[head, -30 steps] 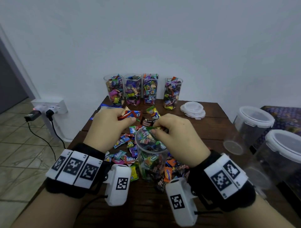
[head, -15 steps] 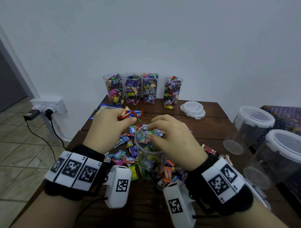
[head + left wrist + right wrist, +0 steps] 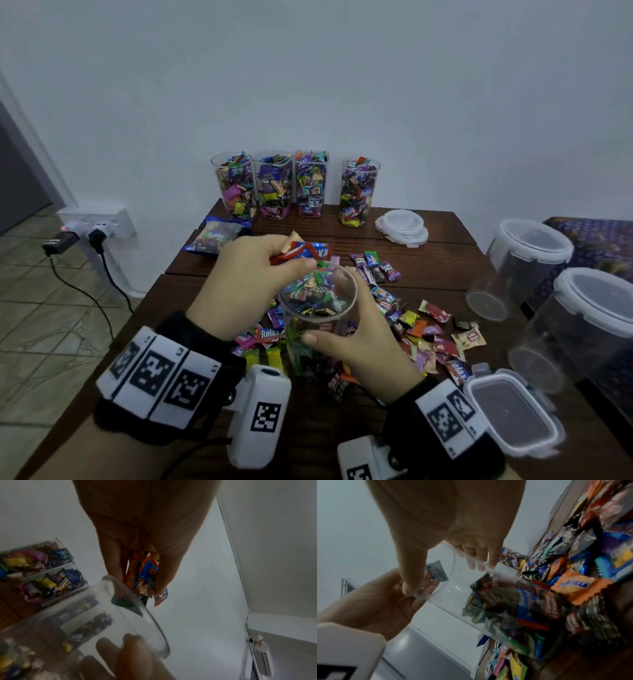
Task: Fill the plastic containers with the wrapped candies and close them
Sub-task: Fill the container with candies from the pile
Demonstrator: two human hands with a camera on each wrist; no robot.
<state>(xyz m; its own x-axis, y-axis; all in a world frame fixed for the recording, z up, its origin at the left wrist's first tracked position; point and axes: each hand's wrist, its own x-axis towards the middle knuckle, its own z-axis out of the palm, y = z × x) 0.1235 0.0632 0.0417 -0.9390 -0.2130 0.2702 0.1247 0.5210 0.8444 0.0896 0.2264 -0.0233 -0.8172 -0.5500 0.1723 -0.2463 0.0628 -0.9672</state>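
Both hands moved: right hand [image 3: 356, 339] now grips the container [image 3: 317, 318].

Plain pale wall [image 3: 342, 85], evenly lit. Beige tiled floor [image 3: 44, 308] at left. Dark wooden plank tabletop [image 3: 428, 260] against the wall. White wall socket [image 3: 99, 221] beside the tabletop's far left corner, black cable [image 3: 113, 284] trailing down.

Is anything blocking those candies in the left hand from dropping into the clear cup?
Nothing visible: the handful of wrapped candies sits at the lidless rim of the clear plastic cup; the right hand grips only its side.
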